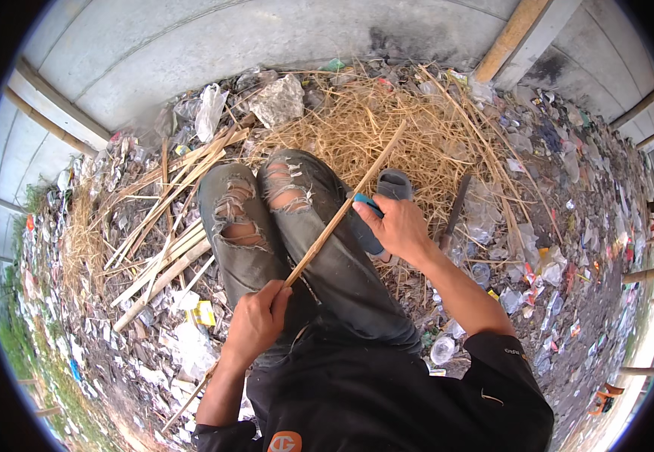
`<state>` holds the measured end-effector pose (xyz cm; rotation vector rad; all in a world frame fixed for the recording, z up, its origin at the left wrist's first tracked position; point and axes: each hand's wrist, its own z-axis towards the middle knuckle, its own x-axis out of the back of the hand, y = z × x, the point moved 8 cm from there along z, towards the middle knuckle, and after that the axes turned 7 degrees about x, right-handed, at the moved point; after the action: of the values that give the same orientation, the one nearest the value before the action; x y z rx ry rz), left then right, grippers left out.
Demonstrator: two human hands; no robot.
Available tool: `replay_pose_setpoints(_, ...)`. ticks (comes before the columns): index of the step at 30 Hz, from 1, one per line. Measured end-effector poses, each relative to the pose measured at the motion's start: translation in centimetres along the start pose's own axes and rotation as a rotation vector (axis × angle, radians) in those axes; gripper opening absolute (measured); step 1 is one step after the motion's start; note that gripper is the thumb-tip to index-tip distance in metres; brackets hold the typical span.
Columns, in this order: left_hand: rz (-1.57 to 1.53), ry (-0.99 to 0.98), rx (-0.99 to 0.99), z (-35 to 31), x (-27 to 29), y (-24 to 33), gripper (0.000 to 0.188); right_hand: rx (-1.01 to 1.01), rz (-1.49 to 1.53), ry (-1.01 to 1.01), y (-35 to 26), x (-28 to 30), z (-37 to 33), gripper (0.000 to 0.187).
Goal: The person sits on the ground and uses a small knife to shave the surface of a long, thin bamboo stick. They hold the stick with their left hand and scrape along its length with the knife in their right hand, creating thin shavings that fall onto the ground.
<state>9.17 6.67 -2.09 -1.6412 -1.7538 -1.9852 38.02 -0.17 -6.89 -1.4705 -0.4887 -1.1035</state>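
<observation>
A long, thin bamboo strip (327, 232) runs slantwise across my lap, from beside my left forearm up over my right knee. My left hand (259, 320) is closed round it at its middle. Farther up the strip, my right hand (400, 226) is closed on a blue piece (365, 202) that lies against the strip. Part of this piece is hidden by my fingers, so its exact kind does not show. Torn dark trousers (297, 226) cover my bent legs beneath the strip.
Pale shavings (387, 113) heap up beyond my knees. Bamboo strips (165, 200) lie to the left. A long dark blade (458, 203) rests right of my grey sandal (394, 184). Scattered plastic litter (545, 264) covers the ground. A concrete wall (266, 38) stands behind.
</observation>
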Motion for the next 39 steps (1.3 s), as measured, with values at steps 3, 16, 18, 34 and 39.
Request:
replay_pose_setpoints(3, 0.091, 0.022, -0.020, -0.3, 0.1, -0.1, 0.015, -0.047, 0.010, 0.116, 4.0, 1.7, 2.1, 0.066)
replay_pose_setpoints(16, 0.202, -0.048, -0.014, -1.5, 1.6, -1.0, 0.014, -0.199, -0.137, 0.339, 13.2, 5.3, 3.7, 0.063)
replay_pose_setpoints(18, 0.151, -0.050, -0.010, -1.4, 2.1, -0.8, 0.015, -0.239, -0.225, 0.259, 13.1, 5.6, 3.7, 0.062)
replay_pose_setpoints(34, 0.148, -0.096, 0.002, -0.5, 2.5, -1.0, 0.018, 0.177, -0.043, 0.445, 11.3, 8.6, 4.0, 0.041)
replay_pose_setpoints(39, 0.167, -0.091, -0.007, -0.4, 2.7, -0.7, 0.018, 0.279, -0.021, 0.289, 12.3, 8.3, 6.9, 0.027)
